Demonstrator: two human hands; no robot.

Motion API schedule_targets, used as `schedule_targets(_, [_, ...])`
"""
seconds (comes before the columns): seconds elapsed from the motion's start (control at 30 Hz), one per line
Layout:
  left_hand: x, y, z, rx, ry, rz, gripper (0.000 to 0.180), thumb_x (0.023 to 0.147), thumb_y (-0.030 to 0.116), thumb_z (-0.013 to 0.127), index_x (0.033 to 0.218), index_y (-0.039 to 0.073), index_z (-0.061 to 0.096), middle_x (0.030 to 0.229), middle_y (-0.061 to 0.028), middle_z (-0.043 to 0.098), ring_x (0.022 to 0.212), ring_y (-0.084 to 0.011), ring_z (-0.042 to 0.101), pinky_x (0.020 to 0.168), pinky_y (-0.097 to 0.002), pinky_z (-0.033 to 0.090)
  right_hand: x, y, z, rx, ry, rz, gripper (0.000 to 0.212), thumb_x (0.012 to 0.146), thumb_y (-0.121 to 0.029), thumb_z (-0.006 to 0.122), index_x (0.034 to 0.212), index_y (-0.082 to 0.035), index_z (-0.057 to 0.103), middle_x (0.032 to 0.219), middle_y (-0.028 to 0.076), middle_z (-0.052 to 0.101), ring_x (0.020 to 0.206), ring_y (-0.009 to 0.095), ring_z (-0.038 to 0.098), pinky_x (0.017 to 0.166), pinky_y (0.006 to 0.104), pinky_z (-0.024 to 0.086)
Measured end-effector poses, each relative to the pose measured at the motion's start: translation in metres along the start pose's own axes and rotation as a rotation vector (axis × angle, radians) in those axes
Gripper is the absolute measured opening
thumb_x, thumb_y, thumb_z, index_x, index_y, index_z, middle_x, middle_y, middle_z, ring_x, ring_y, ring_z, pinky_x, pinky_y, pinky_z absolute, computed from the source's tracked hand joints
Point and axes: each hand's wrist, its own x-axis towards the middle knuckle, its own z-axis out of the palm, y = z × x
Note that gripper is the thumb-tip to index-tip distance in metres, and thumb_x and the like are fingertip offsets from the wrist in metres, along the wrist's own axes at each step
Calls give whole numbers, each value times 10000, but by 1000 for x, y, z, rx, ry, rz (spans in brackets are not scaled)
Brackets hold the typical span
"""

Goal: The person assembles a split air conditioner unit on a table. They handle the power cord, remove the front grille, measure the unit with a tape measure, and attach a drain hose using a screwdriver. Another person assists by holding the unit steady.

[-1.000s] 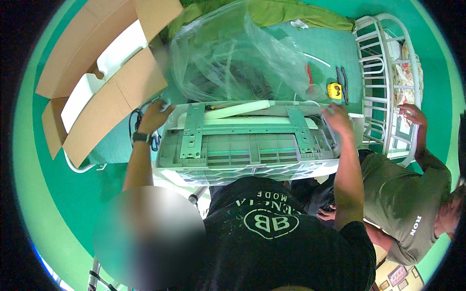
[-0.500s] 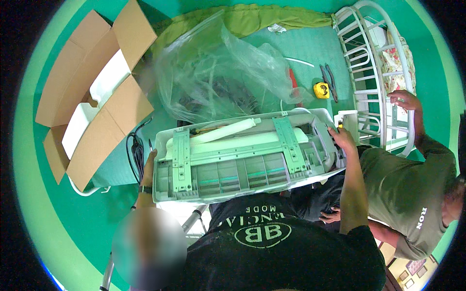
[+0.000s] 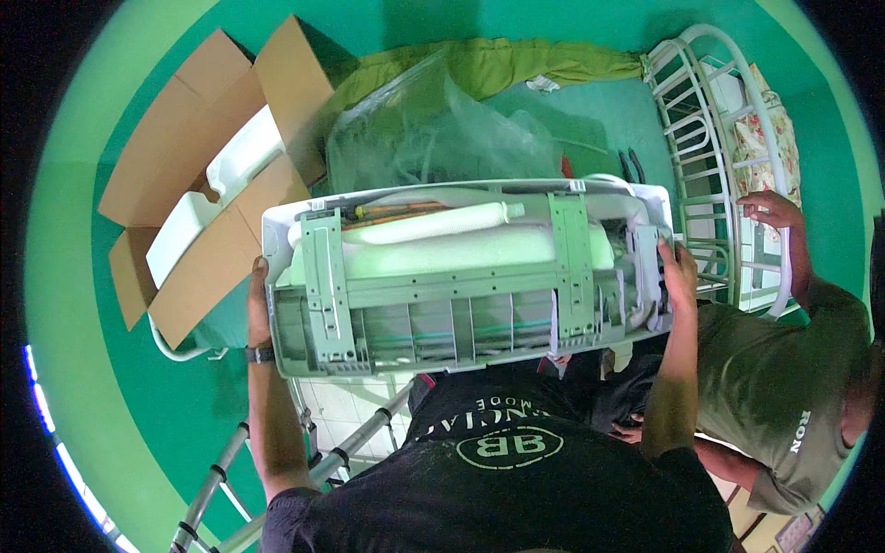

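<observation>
My hands hold up a long white air conditioner indoor unit [image 3: 415,355], its back facing up at me. Across that back runs a metal mounting plate [image 3: 442,289] with two upright brackets. Above the plate's bar lie a white foam-wrapped pipe [image 3: 442,224] and some copper-coloured tubing [image 3: 383,212]. My left hand [image 3: 259,300] grips the left end of the unit, and a dark band circles that wrist. The right end is held by my right hand [image 3: 679,272], fingers curled over the edge. The undersides of both grips are hidden.
An open cardboard box [image 3: 198,276] with white foam stands at the left. Behind the unit, a bed carries clear plastic sheeting [image 3: 415,138] and pliers [image 3: 632,166]. A white metal bed frame [image 3: 696,138] and another person [image 3: 774,396] are on the right. Ladder rails [image 3: 336,461] rise at the lower left.
The unit has come up closer to me and slightly left, both hands keeping their grip. It now covers the yellow tape measure and black cable that showed before.
</observation>
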Motion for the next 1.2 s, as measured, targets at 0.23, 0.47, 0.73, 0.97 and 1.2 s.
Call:
schedule_targets(0.23, [79,-61,-64,170,14,354,583,970,512,556,1316,47,492,1199,-112,614,1071,-244,619,928,-385,522,52,-12,57,11,-17,-81,791,901,-621,572,1339,39,574,1303,298,596,1254,428,549,1082,445,409])
schedule_targets(0.47, [113,-117,-138,518,145,473,358,1001,294,563,1214,7,571,1146,-116,591,1062,-204,558,974,-340,437,67,-34,87,-164,-52,-125,810,904,-601,598,1384,47,526,1405,292,522,1313,396,501,1114,412,368])
schedule_targets(0.73, [111,-46,-73,1404,-21,933,377,831,70,647,1202,22,595,1172,-214,608,1149,-397,545,1022,-492,433,58,-26,92,-668,263,-372,518,938,-361,608,1293,15,584,1269,269,606,1210,436,548,1025,510,447])
schedule_targets(0.97, [152,-37,-77,1432,-199,891,377,835,86,640,1202,5,619,1176,-207,636,1135,-395,574,955,-472,487,-136,-234,218,-146,160,-753,397,852,-166,707,1225,-68,616,1216,188,612,1176,414,541,1082,485,400])
schedule_targets(1.2, [171,-29,-66,1257,-346,538,354,890,96,585,1231,6,594,1161,-239,656,1081,-389,640,955,-470,499,-208,-324,296,-24,-300,-719,294,900,-186,665,1152,-36,649,1132,186,632,1078,386,602,932,477,490])
